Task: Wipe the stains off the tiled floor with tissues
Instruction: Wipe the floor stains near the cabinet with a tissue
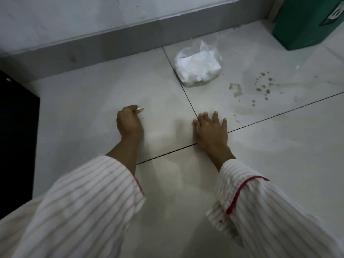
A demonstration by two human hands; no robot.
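My left hand (129, 122) is curled round a small crumpled tissue (140, 109), which pokes out past the fingers and touches the pale tiled floor (93, 101). My right hand (211, 130) lies flat on the floor with fingers spread, across a dark grout line. Brownish stains (260, 88), a larger smear plus scattered spots, mark the tile to the right of and beyond my right hand. A clear plastic bag of white tissues (198, 65) sits on the floor farther back, near the wall.
A grey skirting (111, 41) runs along the wall at the back. A green bin or box (307, 21) stands at the top right corner. A black object (16, 138) borders the floor on the left. Striped sleeves cover both forearms.
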